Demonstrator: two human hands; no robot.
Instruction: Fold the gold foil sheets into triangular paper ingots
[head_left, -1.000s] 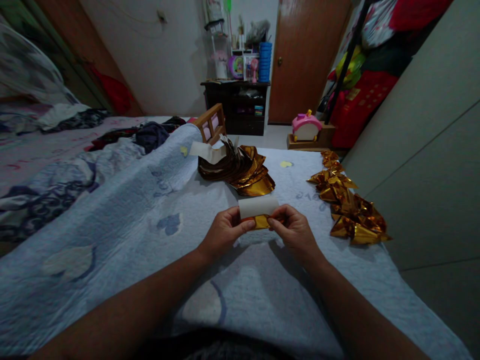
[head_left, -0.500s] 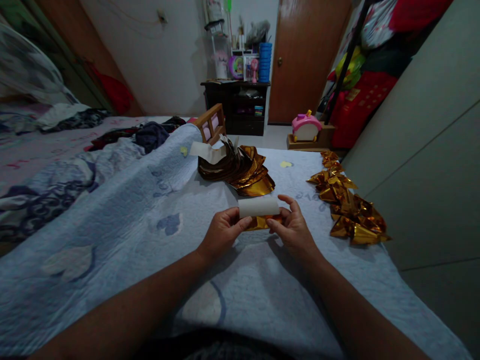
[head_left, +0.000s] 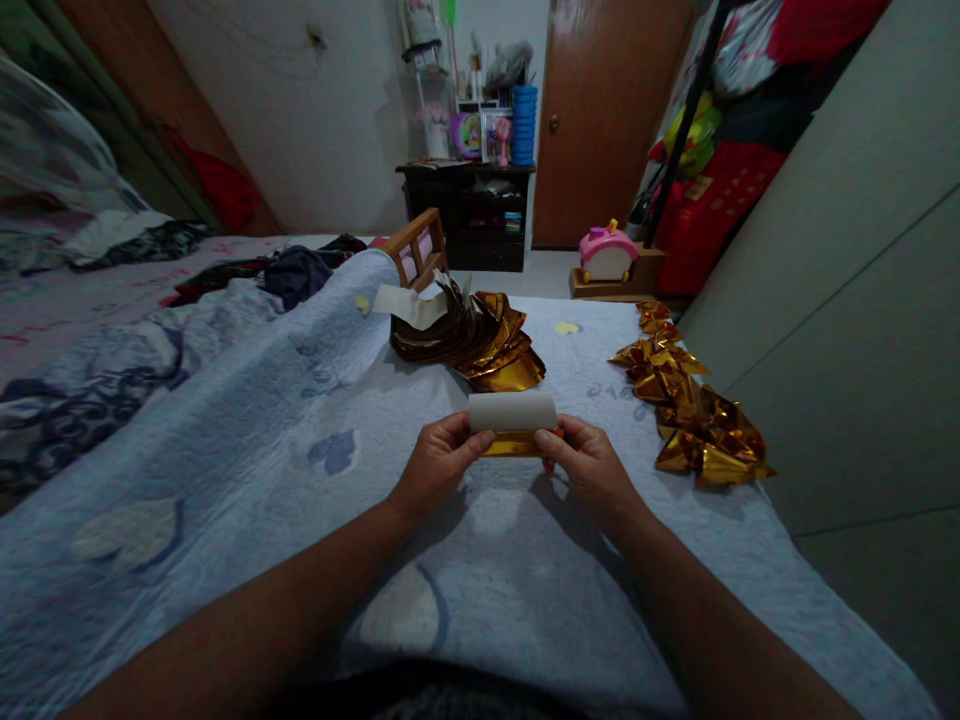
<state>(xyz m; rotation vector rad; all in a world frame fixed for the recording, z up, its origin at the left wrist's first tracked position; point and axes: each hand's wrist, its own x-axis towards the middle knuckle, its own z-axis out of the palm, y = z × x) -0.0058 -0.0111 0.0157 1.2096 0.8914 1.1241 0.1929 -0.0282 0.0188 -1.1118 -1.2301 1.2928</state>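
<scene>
Between my two hands is a sheet of gold foil paper (head_left: 513, 412), its white back curled over above a gold strip along the lower edge. My left hand (head_left: 439, 455) pinches its left end, thumb on the gold strip. At the right end, my right hand (head_left: 589, 455) pinches it the same way, fingers behind the sheet. Just beyond lies a fanned stack of gold foil sheets (head_left: 480, 345) with a few white backs turned up. Over to the right is a heap of folded gold foil pieces (head_left: 682, 400), pointed in shape.
A pale blue quilt (head_left: 495, 580) with heart patterns covers the bed. Crumpled clothes and bedding (head_left: 247, 285) lie at the left. Beyond the foot stand a dark cabinet (head_left: 465, 215) and a pink toy (head_left: 606, 254). A pale cupboard (head_left: 847, 350) borders the right side.
My right fingers, one of which was raised, have closed down on the sheet's right end. The white back now lies straighter between both hands. The camera view has shifted slightly.
</scene>
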